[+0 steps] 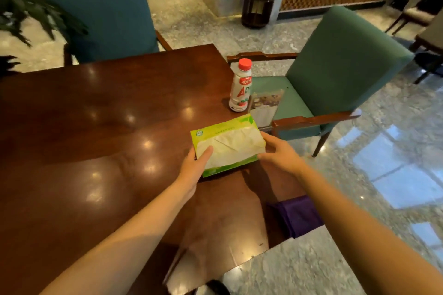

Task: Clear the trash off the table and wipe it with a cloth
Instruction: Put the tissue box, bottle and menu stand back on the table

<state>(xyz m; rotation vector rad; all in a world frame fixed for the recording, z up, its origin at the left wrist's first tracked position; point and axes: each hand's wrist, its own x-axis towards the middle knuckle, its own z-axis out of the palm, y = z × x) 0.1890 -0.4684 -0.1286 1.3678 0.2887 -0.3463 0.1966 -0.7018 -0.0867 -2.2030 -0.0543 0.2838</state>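
Both of the person's hands are on the tissue box (230,143). The left grip (194,170) clasps its near left end, with the thumb (206,153) laid across the white tissue showing through the top. The right grip (279,153) is curled round its right end, fingertips at the far corner and thumb at the near one. The box is green, held roughly level and turned a little askew to the table (96,127) edge. It sits over the right part of the dark, glossy wood, close to that edge. From here I cannot tell whether it rests on the wood or is just clear of it. Beyond the box, near the far right corner, a bottle (241,86) stands upright, white with a red cap and a red-printed label. Just to its right a card stand (265,105) stands at the very edge. Nearer the person, a purple cloth (297,215) lies bunched at the table's right edge, well apart from the box. A teal chair (335,67) with wooden arms faces the table's right side, and a second chair (103,14) sits at the far side. A leafy plant (28,7) stands off to the left. The marble floor (359,175) shines with window light.
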